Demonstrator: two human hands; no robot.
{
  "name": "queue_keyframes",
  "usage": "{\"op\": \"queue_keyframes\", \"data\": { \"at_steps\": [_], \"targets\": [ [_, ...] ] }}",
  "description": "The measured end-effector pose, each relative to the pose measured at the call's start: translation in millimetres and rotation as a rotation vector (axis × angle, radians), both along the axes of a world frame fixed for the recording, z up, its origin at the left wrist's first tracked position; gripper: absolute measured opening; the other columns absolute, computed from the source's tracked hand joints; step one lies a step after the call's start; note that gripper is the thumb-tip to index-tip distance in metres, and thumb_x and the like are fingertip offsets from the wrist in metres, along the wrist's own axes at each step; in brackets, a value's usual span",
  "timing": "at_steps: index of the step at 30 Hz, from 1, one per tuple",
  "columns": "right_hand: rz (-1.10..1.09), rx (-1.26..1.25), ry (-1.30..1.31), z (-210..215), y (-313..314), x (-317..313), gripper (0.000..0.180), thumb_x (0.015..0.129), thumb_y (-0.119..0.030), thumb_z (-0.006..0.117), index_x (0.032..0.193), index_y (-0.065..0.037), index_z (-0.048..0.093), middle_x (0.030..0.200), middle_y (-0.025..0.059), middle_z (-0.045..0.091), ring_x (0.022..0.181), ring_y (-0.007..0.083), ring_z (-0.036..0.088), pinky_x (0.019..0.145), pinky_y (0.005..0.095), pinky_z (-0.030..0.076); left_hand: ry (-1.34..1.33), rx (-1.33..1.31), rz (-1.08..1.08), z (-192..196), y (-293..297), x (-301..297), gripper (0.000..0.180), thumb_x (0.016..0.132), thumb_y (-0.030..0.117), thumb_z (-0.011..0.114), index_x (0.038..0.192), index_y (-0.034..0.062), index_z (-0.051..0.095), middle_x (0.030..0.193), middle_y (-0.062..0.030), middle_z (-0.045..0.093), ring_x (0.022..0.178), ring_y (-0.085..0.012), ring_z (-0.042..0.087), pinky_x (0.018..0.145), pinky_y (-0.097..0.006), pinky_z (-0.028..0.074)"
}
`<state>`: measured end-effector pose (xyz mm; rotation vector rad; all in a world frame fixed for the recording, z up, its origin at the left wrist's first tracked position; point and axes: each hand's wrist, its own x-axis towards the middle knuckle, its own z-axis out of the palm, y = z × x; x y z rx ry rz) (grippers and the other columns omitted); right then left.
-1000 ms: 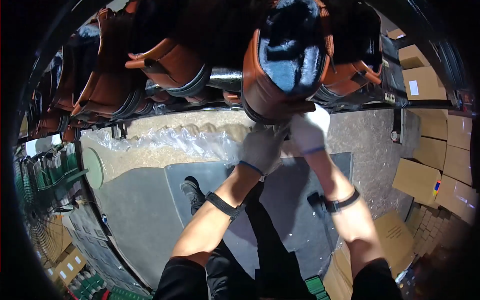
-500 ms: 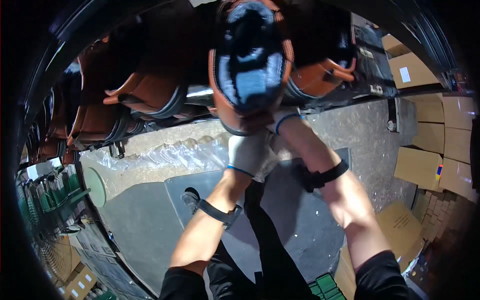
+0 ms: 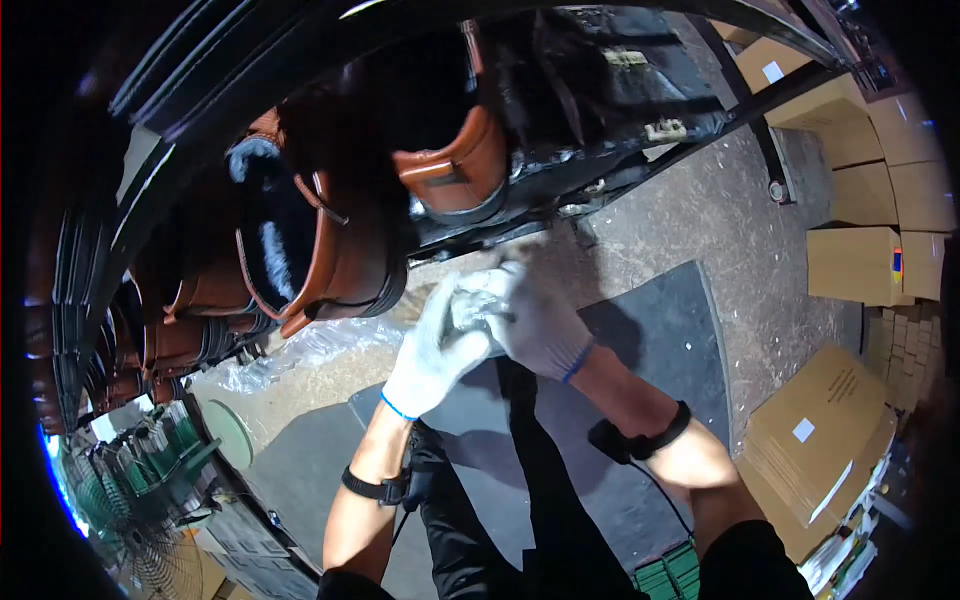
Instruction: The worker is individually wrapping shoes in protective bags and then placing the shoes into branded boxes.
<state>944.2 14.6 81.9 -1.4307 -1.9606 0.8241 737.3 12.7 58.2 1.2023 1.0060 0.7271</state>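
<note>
My left hand (image 3: pixel 430 355), in a white knit glove with a blue cuff edge, is raised in front of the rack with its thumb spread from the fingers. Close against it, my right hand (image 3: pixel 540 325) in a matching glove has its fingers bent inward and slightly blurred. A pale, shiny patch shows between the hands; I cannot make out whether it is a held thing or glove fingertips. Left of them, a brown leather boot (image 3: pixel 350 250) with a dark, fluffy lining stands on the rack. Another brown boot (image 3: pixel 465 165) is just beyond my hands. Neither hand touches a boot.
A black metal rack (image 3: pixel 600 180) with more brown boots curves along the far left. Clear plastic film (image 3: pixel 315 345) lies on the floor beyond a dark mat (image 3: pixel 660 345). Cardboard boxes (image 3: pixel 855 265) are stacked at right, with a wire fan (image 3: pixel 155 560) at lower left.
My hands have come away from the boot they were touching and are now together in front of the rack. The view has swung right, putting that boot on the left.
</note>
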Motion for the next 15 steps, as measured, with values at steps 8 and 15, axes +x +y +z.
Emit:
{"op": "queue_keyframes", "data": {
  "at_steps": [8,15],
  "targets": [
    [-0.385,-0.375,0.056,8,-63,169,0.023,0.099,-0.014,0.069,0.117,0.001,0.074,0.106,0.0159,0.078,0.093,0.0314,0.077,0.097,0.0455,0.062,0.493,0.274,0.058,-7,24,43,0.023,0.107,0.020,0.071,0.092,0.0025,0.067,0.079,-0.0133,0.064,0.069,-0.0206,0.062,0.067,-0.037,0.053],
    [-0.879,-0.346,0.754,13,-13,175,0.030,0.098,0.003,0.060,0.126,0.004,0.073,0.107,0.0114,0.076,0.091,0.0197,0.071,0.082,0.0320,0.062,0.671,0.536,-0.041,-25,103,119,0.033,0.104,0.031,0.063,0.123,0.0074,0.076,0.110,-0.0203,0.078,0.101,-0.0435,0.074,0.086,-0.051,0.059]
  ]
}}
